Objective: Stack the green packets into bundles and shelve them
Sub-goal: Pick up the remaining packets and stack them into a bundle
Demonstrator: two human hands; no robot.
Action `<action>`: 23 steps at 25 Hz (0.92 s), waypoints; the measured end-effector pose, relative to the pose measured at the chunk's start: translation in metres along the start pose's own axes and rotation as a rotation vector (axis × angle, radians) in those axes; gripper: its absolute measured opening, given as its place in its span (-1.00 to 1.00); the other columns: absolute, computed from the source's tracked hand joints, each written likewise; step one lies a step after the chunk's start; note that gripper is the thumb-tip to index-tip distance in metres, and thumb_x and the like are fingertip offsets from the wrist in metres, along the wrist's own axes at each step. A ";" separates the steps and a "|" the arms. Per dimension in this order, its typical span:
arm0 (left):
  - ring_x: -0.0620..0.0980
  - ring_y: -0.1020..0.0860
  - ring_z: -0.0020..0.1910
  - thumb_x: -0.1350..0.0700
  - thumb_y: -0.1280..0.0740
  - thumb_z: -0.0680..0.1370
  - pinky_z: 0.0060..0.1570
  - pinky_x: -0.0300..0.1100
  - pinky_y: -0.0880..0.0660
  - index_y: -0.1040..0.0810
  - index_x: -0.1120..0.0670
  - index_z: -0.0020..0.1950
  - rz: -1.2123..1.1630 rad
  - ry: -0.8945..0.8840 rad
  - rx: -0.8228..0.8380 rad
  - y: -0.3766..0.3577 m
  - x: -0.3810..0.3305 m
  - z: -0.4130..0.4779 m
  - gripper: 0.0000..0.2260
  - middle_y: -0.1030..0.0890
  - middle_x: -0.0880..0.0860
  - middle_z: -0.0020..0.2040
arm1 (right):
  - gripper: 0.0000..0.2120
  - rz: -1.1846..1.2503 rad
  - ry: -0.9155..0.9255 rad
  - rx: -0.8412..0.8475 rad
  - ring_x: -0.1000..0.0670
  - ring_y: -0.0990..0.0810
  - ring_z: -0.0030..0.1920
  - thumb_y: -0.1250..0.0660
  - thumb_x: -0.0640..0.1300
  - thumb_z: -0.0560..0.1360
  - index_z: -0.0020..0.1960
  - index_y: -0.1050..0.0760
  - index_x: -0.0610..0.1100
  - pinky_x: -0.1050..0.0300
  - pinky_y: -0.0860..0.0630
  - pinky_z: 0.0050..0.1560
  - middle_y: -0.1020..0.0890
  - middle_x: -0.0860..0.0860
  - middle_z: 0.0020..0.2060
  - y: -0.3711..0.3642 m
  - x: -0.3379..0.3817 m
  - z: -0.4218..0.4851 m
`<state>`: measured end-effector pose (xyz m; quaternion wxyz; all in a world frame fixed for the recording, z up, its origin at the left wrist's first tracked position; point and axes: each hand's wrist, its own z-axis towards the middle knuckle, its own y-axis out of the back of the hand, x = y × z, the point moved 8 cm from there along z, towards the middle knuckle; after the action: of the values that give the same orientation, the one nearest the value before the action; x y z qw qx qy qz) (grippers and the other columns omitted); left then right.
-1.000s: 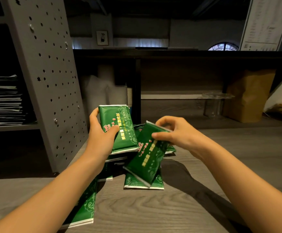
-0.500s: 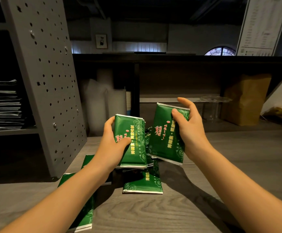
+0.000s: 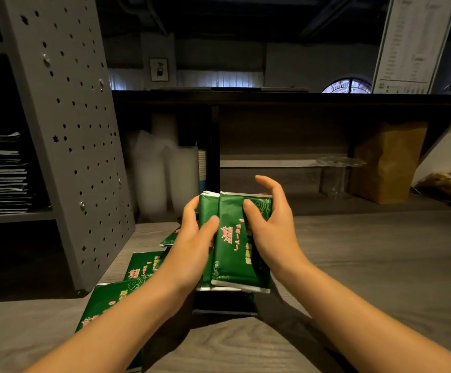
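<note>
1. Head view: left hand (image 3: 192,246) and right hand (image 3: 270,227) grip two green packets (image 3: 232,254) upright, thumbs in front and fingers curled behind, above the bench (image 3: 367,265) middle.
2. More loose packets (image 3: 143,265) lie toward the bench's left edge, beside a grey panel (image 3: 65,130).

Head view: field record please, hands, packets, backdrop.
left hand: grips the held packets from the left, thumb on the front
right hand: grips the same pair from the right
held packets: two, upright, overlapped, above the table
loose packets: flat on the table, lower left
backdrop: perforated panel left, brown bag right
</note>
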<state>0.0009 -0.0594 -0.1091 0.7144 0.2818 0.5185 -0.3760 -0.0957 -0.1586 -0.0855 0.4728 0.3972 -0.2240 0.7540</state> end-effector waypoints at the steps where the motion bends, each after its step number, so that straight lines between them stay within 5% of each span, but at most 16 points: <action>1: -0.10 -0.63 0.00 0.12 -0.18 0.61 -0.07 -0.17 -0.58 -0.23 -0.14 0.37 0.011 -0.013 0.022 -0.003 0.000 -0.002 -0.64 -0.58 0.00 0.12 | -0.64 -0.004 0.018 -0.005 0.05 -0.55 -0.03 -0.27 -0.21 0.54 0.25 -0.34 0.10 0.17 -0.51 0.02 -0.51 0.04 -0.04 -0.003 -0.001 -0.002; 3: -0.10 -0.62 0.04 0.14 -0.24 0.58 0.01 -0.15 -0.58 -0.17 -0.15 0.42 0.051 -0.035 0.062 -0.010 0.001 -0.005 -0.53 -0.57 -0.05 0.14 | -0.65 -0.057 0.047 -0.019 -0.01 -0.47 0.06 -0.28 -0.20 0.53 0.24 -0.34 0.11 0.16 -0.44 0.10 -0.45 0.08 -0.06 -0.005 -0.002 -0.003; 7: -0.19 -0.62 -0.01 0.25 -0.26 0.56 -0.14 -0.34 -0.56 -0.12 -0.18 0.40 0.110 -0.041 0.112 -0.017 0.001 -0.009 -0.44 -0.57 -0.11 0.09 | -0.63 -0.145 0.088 0.004 0.09 -0.35 0.12 -0.28 -0.17 0.53 0.28 -0.31 0.08 0.39 -0.28 0.06 -0.43 0.14 -0.03 -0.008 -0.002 -0.004; 13: -0.16 -0.58 -0.04 0.36 -0.22 0.55 -0.17 -0.33 -0.54 -0.14 -0.16 0.39 0.111 -0.081 -0.059 0.007 -0.004 0.004 -0.42 -0.53 -0.03 0.13 | -0.71 -0.062 0.017 0.033 -0.02 -0.43 0.21 -0.12 -0.14 0.61 0.32 -0.34 -0.04 0.16 -0.34 0.20 -0.47 0.03 0.09 0.003 -0.021 0.019; 17: -0.13 -0.51 -0.09 0.34 -0.18 0.57 -0.26 -0.28 -0.53 -0.04 -0.10 0.48 0.032 -0.085 -0.279 0.040 -0.011 0.011 -0.39 -0.45 -0.09 0.03 | -0.68 -0.506 0.021 0.146 -0.05 -0.37 0.32 -0.08 -0.19 0.62 0.35 -0.38 -0.12 0.05 -0.30 0.32 -0.48 -0.03 0.25 0.020 -0.053 0.029; 20: -0.06 -0.49 -0.12 0.34 -0.16 0.56 -0.06 -0.05 -0.52 -0.02 -0.11 0.50 0.035 -0.103 -0.353 0.050 -0.012 0.011 -0.37 -0.46 -0.08 -0.02 | -0.59 -0.713 0.019 0.384 -0.04 -0.16 0.48 -0.06 -0.10 0.64 0.49 -0.20 -0.05 0.03 -0.12 0.44 -0.30 0.01 0.45 0.002 -0.074 0.026; 23: -0.10 -0.48 -0.14 0.34 -0.16 0.56 -0.11 -0.13 -0.51 -0.03 -0.09 0.50 0.054 -0.120 -0.398 0.060 -0.014 0.011 -0.38 -0.45 -0.09 -0.02 | -0.53 -0.979 0.010 0.616 -0.05 -0.13 0.48 0.00 0.06 0.64 0.53 -0.06 0.06 0.00 -0.10 0.43 -0.24 0.00 0.48 -0.024 -0.090 0.014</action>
<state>0.0541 -0.0311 -0.0919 0.7954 0.1260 0.5314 -0.2628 -0.0479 -0.2062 -0.1509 0.6301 0.5703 0.2180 0.4798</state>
